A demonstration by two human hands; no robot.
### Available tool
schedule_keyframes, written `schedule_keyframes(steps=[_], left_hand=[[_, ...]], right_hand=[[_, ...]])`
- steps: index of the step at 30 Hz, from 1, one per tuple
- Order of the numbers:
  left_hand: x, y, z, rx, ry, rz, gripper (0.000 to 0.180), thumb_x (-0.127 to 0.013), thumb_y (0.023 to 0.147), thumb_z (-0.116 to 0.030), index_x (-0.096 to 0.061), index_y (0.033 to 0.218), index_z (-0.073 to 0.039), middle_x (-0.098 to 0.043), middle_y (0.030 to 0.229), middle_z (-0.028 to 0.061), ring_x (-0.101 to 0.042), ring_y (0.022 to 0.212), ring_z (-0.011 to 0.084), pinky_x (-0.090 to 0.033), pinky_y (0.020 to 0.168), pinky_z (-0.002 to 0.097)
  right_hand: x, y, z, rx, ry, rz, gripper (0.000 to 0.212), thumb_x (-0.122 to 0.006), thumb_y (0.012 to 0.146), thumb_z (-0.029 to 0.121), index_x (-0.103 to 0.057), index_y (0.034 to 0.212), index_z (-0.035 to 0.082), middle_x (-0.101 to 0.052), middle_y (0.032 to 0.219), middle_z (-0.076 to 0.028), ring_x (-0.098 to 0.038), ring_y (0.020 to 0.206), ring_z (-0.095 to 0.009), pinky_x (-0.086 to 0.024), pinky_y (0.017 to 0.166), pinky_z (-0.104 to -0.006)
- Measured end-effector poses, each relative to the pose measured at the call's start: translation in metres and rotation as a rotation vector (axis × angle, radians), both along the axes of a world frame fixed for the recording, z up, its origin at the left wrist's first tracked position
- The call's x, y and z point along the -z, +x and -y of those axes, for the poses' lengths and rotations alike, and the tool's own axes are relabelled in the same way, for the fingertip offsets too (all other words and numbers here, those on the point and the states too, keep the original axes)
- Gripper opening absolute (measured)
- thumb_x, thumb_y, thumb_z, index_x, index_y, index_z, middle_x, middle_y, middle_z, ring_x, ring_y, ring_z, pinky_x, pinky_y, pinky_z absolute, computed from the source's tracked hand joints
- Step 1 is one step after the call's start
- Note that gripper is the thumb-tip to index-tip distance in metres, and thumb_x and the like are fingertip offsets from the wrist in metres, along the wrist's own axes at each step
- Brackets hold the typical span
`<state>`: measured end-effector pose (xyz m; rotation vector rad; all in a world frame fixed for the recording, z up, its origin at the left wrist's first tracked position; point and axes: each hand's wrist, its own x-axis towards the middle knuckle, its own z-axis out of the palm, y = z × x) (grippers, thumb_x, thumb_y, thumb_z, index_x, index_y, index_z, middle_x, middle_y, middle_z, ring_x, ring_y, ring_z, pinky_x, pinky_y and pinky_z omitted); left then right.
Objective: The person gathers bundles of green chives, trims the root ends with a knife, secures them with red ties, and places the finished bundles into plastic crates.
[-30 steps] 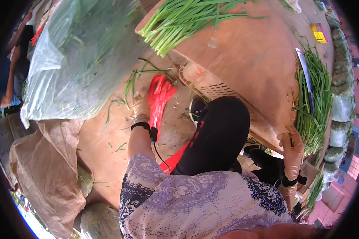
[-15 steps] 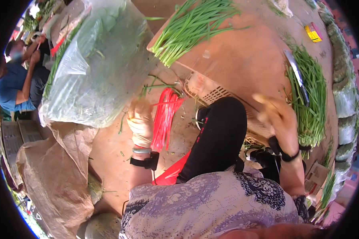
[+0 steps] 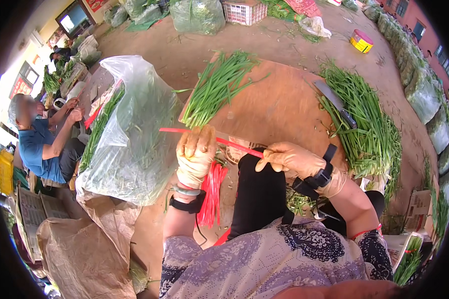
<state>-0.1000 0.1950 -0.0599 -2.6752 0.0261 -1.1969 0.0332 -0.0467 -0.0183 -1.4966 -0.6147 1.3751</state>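
A narrow red plastic strip (image 3: 237, 145) is stretched between my two hands, just off the near edge of a brown wooden board (image 3: 279, 112). My left hand (image 3: 197, 153), in a pale glove, is closed on it, with one end sticking out to the left. At the strip's other end, my right hand (image 3: 295, 160), also gloved, pinches it. Beyond my left hand, a loose bunch of green chives (image 3: 219, 89) lies on the board. Below that hand hangs a bundle of red strips (image 3: 213, 192).
On the board's right, a knife (image 3: 336, 103) rests against a large chive pile (image 3: 366, 124). A clear plastic bag (image 3: 134, 134) of greens stands at left, with brown sacking (image 3: 80, 244) nearer. A person in blue (image 3: 45, 149) sits beyond. A yellow tub (image 3: 361, 41) stands on the far floor.
My right hand has come in leftward from beside the chive pile and now pinches the red strip's far end. The strip is drawn straight between both hands. The view has tilted up.
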Motion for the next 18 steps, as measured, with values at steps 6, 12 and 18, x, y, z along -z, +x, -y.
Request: schedule_keyframes(steps=[6, 12, 18], left_hand=[[0.04, 0.033, 0.078, 0.466, -1.284, 0.18, 0.029, -0.06, 0.089, -0.012, -0.058, 0.118, -0.009, -0.066, 0.098, 0.0095, -0.061, 0.066, 0.0179, -0.049, 0.058, 0.0274], [0.001, 0.069, 0.06, 0.455, -2.118, 0.236, 0.022, -0.05, 0.096, -0.016, -0.061, 0.108, -0.001, -0.069, 0.091, 0.0118, -0.054, 0.05, 0.0085, -0.043, 0.046, 0.0202], [0.035, 0.11, -0.024, 0.417, -2.116, 0.354, 0.025, -0.051, 0.096, -0.019, -0.061, 0.106, 0.003, -0.069, 0.089, 0.0163, -0.059, 0.056, 0.0118, -0.047, 0.05, 0.0197]], right_hand=[[0.015, 0.031, 0.002, 0.426, 0.152, 0.1, 0.016, -0.055, 0.087, 0.014, -0.067, 0.09, 0.003, -0.057, 0.07, 0.003, -0.042, 0.058, -0.005, -0.033, 0.053, -0.0191], [0.027, 0.035, 0.017, 0.195, -0.137, 0.237, 0.021, -0.057, 0.088, 0.018, -0.069, 0.082, 0.003, -0.058, 0.063, 0.001, -0.042, 0.05, -0.005, -0.034, 0.049, -0.0207], [0.034, 0.068, 0.017, 0.357, -0.187, 0.368, 0.018, -0.056, 0.087, 0.017, -0.069, 0.087, 0.005, -0.06, 0.066, 0.0, -0.046, 0.053, -0.006, -0.038, 0.052, -0.0233]])
